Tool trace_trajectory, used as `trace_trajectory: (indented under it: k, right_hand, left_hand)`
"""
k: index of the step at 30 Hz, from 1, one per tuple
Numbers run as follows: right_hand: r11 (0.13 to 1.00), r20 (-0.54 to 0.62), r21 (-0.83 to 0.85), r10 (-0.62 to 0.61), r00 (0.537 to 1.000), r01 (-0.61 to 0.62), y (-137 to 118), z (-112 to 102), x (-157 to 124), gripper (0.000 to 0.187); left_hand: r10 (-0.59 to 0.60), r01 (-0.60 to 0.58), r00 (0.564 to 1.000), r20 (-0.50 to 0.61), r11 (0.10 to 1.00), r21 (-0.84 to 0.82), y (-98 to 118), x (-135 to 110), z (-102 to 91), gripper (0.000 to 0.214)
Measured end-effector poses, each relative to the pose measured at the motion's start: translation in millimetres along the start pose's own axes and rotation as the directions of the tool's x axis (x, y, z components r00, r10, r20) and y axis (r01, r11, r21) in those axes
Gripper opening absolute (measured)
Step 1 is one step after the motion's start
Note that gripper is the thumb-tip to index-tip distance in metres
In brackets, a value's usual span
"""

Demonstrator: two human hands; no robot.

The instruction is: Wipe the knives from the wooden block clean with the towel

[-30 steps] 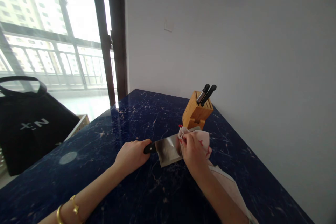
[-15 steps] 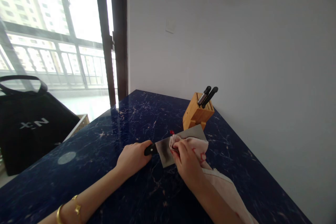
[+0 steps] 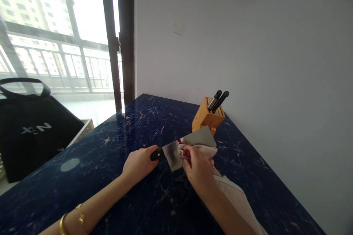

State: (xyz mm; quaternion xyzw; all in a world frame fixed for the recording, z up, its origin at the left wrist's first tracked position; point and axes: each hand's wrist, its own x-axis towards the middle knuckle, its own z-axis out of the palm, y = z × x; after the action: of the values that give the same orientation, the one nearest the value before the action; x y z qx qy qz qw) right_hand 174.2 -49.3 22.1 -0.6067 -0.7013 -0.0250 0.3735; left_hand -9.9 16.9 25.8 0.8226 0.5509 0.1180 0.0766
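My left hand (image 3: pixel 140 163) grips a cleaver (image 3: pixel 194 138) by the handle (image 3: pixel 156 154) over the table (image 3: pixel 168 117), nearer its right edge; my right hand (image 3: pixel 197 167) pinches a cloth (image 3: pixel 204 149) against the blade. A slip past its near, likely sharp, side could cut me. The long axis slants, blade end toward the block (image 3: pixel 207 116) by the table's far right corner.

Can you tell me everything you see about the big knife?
The big knife has a broad, shiny, metal-looking blade and a black handle with a pale rivet. It slants, its far end near the wooden knife block. The left hand grips the handle; the right hand holds a pale cloth against the blade, hiding its middle.
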Motion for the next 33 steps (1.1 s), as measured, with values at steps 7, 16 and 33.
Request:
trace_trajectory:
  k: [7,16,33]
  right_hand:
    - [1.000,-0.073,-0.029,0.008,0.997,-0.010,-0.2,-5.9,4.3,0.025]
    - [0.999,-0.103,-0.009,-0.038,0.994,0.037,-5.9,-9.2,6.7,0.017]
    - [0.991,-0.039,0.018,-0.129,0.991,0.130,-27.0,12.4,4.6,0.015]
  left_hand:
    - [0.001,-0.002,1.000,-0.007,0.999,-0.051,-2.5,1.0,6.9,0.018]
    - [0.011,-0.011,1.000,0.001,0.998,-0.070,5.1,-2.5,4.8,0.013]
    - [0.009,-0.007,1.000,0.013,0.994,-0.111,14.0,-5.6,7.7,0.015]
